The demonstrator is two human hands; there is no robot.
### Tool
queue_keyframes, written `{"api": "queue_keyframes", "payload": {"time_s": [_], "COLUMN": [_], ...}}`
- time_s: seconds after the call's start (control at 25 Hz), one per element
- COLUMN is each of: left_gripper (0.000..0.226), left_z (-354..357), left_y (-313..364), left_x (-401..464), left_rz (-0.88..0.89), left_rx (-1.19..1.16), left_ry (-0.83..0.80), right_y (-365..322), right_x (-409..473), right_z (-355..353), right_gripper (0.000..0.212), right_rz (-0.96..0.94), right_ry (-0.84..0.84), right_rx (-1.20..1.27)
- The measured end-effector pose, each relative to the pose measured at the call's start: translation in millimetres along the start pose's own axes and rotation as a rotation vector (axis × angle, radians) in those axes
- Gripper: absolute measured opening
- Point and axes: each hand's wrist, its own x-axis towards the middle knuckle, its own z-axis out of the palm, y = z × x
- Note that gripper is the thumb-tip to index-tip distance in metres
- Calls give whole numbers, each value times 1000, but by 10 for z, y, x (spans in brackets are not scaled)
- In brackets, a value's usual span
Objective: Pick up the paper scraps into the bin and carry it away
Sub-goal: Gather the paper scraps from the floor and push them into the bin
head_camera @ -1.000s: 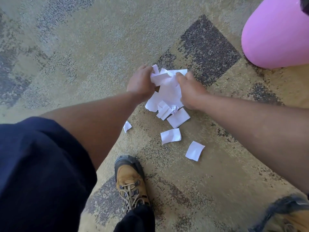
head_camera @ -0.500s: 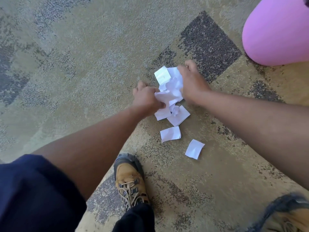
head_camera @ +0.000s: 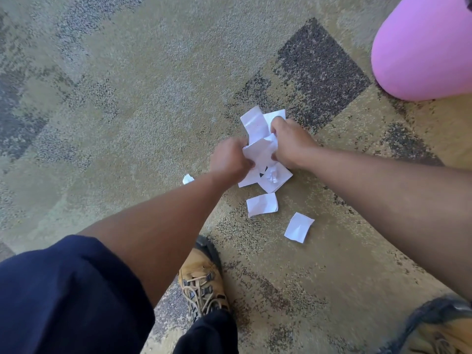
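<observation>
A bunch of white paper scraps is pressed between my two hands just above the carpet. My left hand grips its left side and my right hand grips its right side. More scraps lie flat right under the bunch. Loose pieces rest on the carpet nearer to me: one just below the pile, another to its right, and a small one beside my left forearm. The pink bin stands at the top right, its opening out of frame.
Patterned olive and grey carpet covers the floor. My tan boots stand at the bottom: one in the middle, the other at the right corner. A dark blue sleeve fills the lower left.
My hands have drawn closer together, squeezing the scraps into a tighter bunch. The small scrap by my left forearm has come back into sight.
</observation>
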Motion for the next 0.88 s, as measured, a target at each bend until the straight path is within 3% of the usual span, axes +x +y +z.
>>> {"api": "queue_keyframes", "payload": {"time_s": [0.16, 0.36, 0.48, 0.64, 0.8, 0.88], "left_gripper": [31, 27, 23, 36, 24, 32], "left_z": [-60, -202, -320, -573, -741, -837], "left_y": [-73, 0, 104, 385, 842, 1163], "left_x": [-39, -109, -191, -395, -647, -782], "left_rz": [103, 221, 264, 330, 445, 536], "left_rx": [40, 88, 47, -24, -72, -80], "left_ry": [-36, -94, -87, -39, 47, 107], "right_y": [145, 264, 326, 438, 576, 643], "right_x": [-149, -377, -577, -1002, -1444, -1651], "right_z": [70, -50, -185, -350, -639, -861], "right_gripper": [26, 33, 21, 30, 25, 26], "right_rz": [-20, -120, -124, -133, -139, -166], "right_ry": [27, 157, 215, 320, 455, 532], "right_rx": [135, 341, 492, 666, 849, 900]}}
